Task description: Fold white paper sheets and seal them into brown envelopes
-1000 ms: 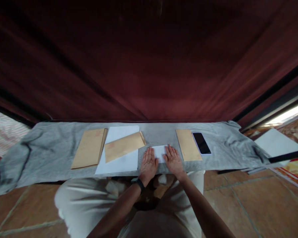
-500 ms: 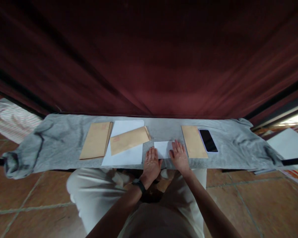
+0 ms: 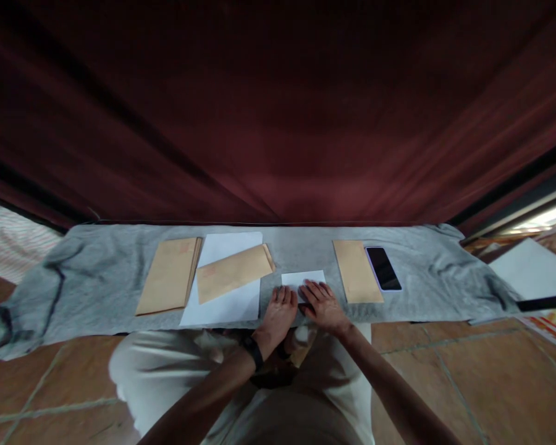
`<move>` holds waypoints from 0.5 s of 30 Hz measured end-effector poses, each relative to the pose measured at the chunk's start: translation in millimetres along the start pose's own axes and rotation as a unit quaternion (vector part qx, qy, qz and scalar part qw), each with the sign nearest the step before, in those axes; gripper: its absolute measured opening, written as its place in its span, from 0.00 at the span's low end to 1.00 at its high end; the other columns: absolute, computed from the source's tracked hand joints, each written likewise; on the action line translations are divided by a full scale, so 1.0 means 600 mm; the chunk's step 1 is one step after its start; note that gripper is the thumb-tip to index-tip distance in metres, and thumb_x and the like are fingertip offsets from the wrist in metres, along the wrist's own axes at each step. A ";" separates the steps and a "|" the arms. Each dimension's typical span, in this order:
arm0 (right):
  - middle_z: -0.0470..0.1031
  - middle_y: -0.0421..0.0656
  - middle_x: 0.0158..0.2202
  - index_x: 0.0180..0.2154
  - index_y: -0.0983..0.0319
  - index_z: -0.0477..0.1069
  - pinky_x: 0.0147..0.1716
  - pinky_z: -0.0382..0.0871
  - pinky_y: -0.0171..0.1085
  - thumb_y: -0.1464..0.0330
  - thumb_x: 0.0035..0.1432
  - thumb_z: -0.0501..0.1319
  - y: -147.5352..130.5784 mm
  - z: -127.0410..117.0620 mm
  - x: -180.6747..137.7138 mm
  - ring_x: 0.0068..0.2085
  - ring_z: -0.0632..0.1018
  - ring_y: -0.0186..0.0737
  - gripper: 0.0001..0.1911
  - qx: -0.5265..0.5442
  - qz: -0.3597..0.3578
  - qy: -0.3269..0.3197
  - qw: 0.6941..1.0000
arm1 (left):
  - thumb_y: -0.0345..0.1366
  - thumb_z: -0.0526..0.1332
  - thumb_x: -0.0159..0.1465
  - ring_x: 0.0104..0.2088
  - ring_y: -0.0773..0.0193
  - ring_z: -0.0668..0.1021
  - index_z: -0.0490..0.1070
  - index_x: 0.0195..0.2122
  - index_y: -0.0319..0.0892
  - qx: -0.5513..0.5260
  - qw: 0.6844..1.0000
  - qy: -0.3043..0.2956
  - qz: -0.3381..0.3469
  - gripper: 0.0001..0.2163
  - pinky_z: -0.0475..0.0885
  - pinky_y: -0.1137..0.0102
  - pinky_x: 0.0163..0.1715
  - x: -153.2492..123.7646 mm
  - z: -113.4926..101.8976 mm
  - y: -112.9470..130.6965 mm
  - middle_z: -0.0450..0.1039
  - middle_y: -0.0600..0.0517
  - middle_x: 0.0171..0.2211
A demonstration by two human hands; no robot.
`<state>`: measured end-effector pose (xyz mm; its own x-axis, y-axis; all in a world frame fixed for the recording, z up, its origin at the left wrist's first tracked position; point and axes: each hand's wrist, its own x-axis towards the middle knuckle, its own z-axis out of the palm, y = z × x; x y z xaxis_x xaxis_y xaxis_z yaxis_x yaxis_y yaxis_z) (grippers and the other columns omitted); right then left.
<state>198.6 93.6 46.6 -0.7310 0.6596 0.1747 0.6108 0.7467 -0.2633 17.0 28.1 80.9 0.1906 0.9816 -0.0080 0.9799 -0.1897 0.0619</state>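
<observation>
A small white piece of paper, seemingly folded (image 3: 304, 277), lies flat on the grey cloth in front of me. My left hand (image 3: 280, 310) rests on its lower left part, palm down with fingers stretched out. Across the paper's lower right part lies my right hand (image 3: 323, 304), its fingers extended and pointing left. The two hands almost meet, and they cover the paper's near edge. Just left of them, a brown envelope (image 3: 234, 272) lies slanted over large white sheets (image 3: 231, 314). Another brown envelope (image 3: 358, 272) is to the right of my right hand.
Grey cloth (image 3: 301, 247) covers the narrow surface. A stack of brown envelopes (image 3: 169, 275) lies at the left, and a phone (image 3: 383, 269) on the right. A dark red curtain (image 3: 278, 154) hangs behind. Tiled floor (image 3: 426, 371) shows below.
My right hand has slid left across the paper, closer to my left hand. The whole view has shifted slightly, so the surface appears a little lower and further left.
</observation>
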 end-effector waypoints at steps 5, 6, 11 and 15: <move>0.80 0.45 0.51 0.52 0.57 0.76 0.53 0.71 0.42 0.69 0.67 0.53 0.034 -0.059 0.016 0.51 0.79 0.43 0.17 0.163 0.065 -0.002 0.984 | 0.28 0.53 0.68 0.44 0.58 0.80 0.75 0.45 0.43 -0.139 0.990 0.016 -0.031 0.12 0.73 0.64 0.46 0.020 -0.070 -0.043 0.79 0.48 0.43; 0.81 0.45 0.45 0.49 0.57 0.77 0.47 0.73 0.40 0.65 0.67 0.53 0.043 -0.070 0.019 0.46 0.80 0.43 0.16 0.210 0.102 0.011 0.972 | 0.32 0.54 0.69 0.40 0.60 0.80 0.75 0.42 0.44 -0.189 0.980 0.030 -0.048 0.10 0.73 0.66 0.41 0.027 -0.081 -0.054 0.79 0.49 0.39; 0.74 0.39 0.26 0.34 0.62 0.74 0.26 0.65 0.33 0.51 0.62 0.58 0.072 -0.087 0.039 0.28 0.74 0.37 0.21 0.370 0.236 0.086 0.895 | 0.38 0.60 0.66 0.26 0.67 0.74 0.75 0.38 0.42 -0.448 0.871 0.108 -0.168 0.07 0.67 0.74 0.26 0.080 -0.072 -0.091 0.72 0.57 0.23; 0.70 0.38 0.21 0.28 0.60 0.71 0.26 0.63 0.34 0.53 0.60 0.58 0.068 -0.052 0.047 0.26 0.70 0.37 0.18 0.310 0.316 0.117 0.889 | 0.29 0.58 0.63 0.26 0.66 0.76 0.74 0.42 0.43 -0.441 0.857 0.120 -0.240 0.08 0.70 0.73 0.30 0.105 -0.015 -0.084 0.72 0.57 0.24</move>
<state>212.2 145.2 70.4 -0.1732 0.9847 -0.0213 0.5385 0.0765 -0.8391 -21.2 99.9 86.2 -0.3429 0.9383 -0.0455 0.4961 0.2220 0.8394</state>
